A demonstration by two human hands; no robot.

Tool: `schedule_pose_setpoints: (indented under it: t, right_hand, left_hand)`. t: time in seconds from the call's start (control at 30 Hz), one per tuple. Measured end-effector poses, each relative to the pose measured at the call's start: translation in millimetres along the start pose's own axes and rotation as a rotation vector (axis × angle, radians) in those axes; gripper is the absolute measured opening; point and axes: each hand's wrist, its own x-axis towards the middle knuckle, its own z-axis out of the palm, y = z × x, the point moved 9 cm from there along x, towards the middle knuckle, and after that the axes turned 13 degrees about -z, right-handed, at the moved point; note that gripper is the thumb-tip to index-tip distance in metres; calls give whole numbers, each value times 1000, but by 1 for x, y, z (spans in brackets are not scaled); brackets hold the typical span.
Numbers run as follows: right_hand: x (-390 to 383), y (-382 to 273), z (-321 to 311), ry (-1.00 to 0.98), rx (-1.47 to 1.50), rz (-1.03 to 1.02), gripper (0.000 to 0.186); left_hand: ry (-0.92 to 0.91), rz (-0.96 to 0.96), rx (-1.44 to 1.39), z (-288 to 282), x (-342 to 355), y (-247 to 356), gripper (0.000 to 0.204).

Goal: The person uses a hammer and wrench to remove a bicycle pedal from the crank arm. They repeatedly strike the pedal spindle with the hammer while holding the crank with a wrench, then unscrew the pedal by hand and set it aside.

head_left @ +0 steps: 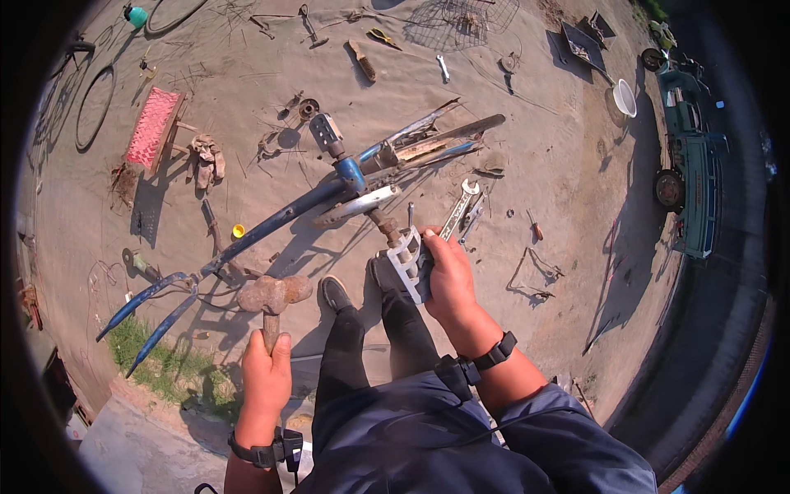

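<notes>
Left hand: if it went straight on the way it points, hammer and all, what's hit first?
Likely the blue frame tube, beyond the hammer that the left hand grips. Relative height is unclear; it might pass above.

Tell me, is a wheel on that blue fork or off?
Off. The blue fork ends in two bare prongs, with nothing mounted between them.

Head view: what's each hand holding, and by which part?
Left hand: a hammer, by the handle, just below its head. Right hand: a bicycle pedal, by its right side as pictured.
</notes>
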Motion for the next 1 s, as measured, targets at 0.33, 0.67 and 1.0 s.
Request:
schedule_pose_setpoints:
  t: [0.33,0.67,1.0]
  right_hand:
    - [3,-5,-10,18,-238,-23,26]
    - [6,-16,-9,17,-237,-9,26]
    - [20,-21,-25,5,-319,126,37]
  left_hand:
    - [-129,-84,-44,30,-3,-69,36]
    - [-174,-37,-33,40,11,-65,32]
    - [-286,-211,-72,70,27,-50,30]
